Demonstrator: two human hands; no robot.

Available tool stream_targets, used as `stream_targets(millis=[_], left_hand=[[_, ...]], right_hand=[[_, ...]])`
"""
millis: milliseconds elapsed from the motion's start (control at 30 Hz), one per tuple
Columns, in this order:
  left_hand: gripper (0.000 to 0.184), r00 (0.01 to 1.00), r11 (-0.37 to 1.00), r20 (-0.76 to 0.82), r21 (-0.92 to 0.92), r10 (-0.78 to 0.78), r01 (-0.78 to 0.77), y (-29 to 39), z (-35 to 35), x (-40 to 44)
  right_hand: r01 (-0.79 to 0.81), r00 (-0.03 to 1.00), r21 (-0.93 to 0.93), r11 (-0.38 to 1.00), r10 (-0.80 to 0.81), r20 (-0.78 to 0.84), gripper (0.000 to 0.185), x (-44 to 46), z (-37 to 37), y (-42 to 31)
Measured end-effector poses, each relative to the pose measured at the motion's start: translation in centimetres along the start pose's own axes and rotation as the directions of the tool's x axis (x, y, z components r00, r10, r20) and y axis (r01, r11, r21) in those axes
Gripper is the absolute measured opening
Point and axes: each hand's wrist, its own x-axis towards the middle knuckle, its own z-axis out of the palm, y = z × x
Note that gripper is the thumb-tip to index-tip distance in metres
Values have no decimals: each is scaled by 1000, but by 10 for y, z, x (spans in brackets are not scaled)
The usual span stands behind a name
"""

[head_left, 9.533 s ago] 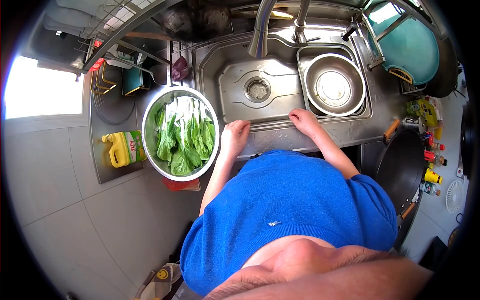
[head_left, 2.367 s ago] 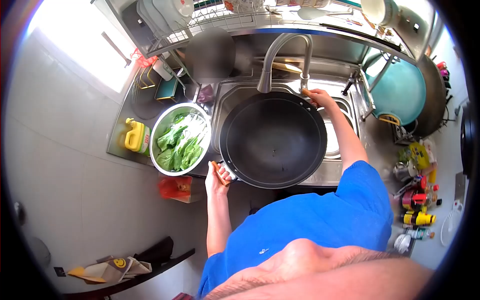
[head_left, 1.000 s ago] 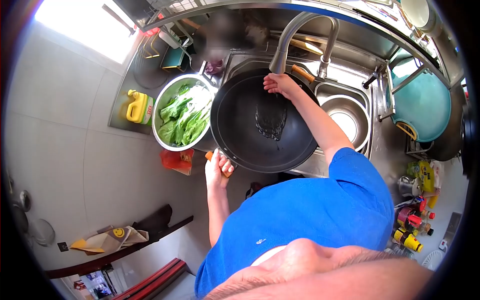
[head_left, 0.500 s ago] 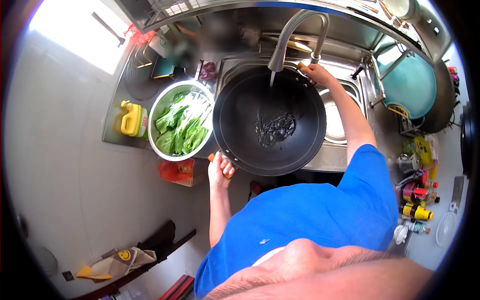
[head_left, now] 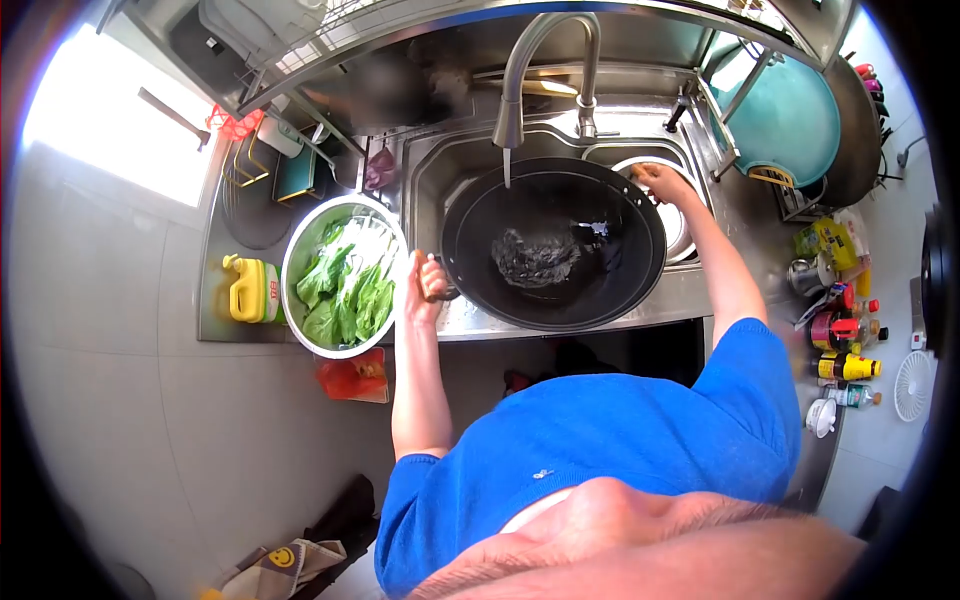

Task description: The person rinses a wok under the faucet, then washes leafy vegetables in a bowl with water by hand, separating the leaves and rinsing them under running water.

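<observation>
A large black wok (head_left: 550, 290) is over the sink (head_left: 430, 185), with some water pooled inside. Water runs into it from the curved faucet (head_left: 510, 120). My left hand (head_left: 423, 290) is closed round the wok's handle on the left side. On the upper right, my right hand (head_left: 662, 184) grips the opposite handle, mostly covering it. Left of the wok stands a metal bowl (head_left: 291, 292) of leafy greens (head_left: 345, 285), close beside my left hand.
A yellow jug (head_left: 250, 290) stands at the counter's left. Behind my right hand a metal basin (head_left: 678, 232) sits in the sink. Teal board (head_left: 785, 120), bottles (head_left: 845, 366) and a moka pot (head_left: 810, 274) are at right. A dish rack (head_left: 300, 60) hangs above.
Since the wok came over the sink, my right hand left its handle and took it again. Water now runs and has pooled in the wok, which has just shifted slightly right.
</observation>
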Motion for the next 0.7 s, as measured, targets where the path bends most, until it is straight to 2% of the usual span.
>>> stream_targets(millis=[33,100,167,233,267,333,400,500,533,600,700], left_hand=[[25,1000,1000,29,25,-11,10,3,5,6],[25,997,989,-71,145,40,-30,-2,36,4],[25,994,979,-95,202,46,-26,-4,50,1],[27,988,910,-60,402,140,-105,-5,55,-7],[27,989,908,-57,408,134,-99,-5,52,-12],[30,964,811,-28,547,265,-207,-3,42,-21],[32,934,760,-55,598,354,-253,-2,30,-26],[34,917,751,-24,583,398,-311,2,6,-21],[34,915,750,-20,580,403,-317,2,0,-15],[34,920,807,-55,502,389,-312,-1,-8,-7],[36,961,904,-85,371,261,-213,-3,-16,8]], right_hand=[[-17,998,51,999,19,-54,40,-5,7,13],[-79,988,126,989,95,-125,38,-19,19,31],[-31,986,227,973,66,-151,39,-32,26,36],[0,982,332,943,62,-176,40,-41,33,33],[0,981,337,941,66,-183,40,-45,34,24],[22,979,347,938,49,-197,45,-49,33,11],[142,975,394,908,-60,-214,48,-44,32,0],[242,958,346,907,-167,-234,51,-26,23,-19],[209,961,315,926,-134,-242,50,-21,19,-28],[281,942,285,917,-206,-265,46,-9,9,-42],[250,950,192,949,-201,-240,42,-9,-13,-63]])
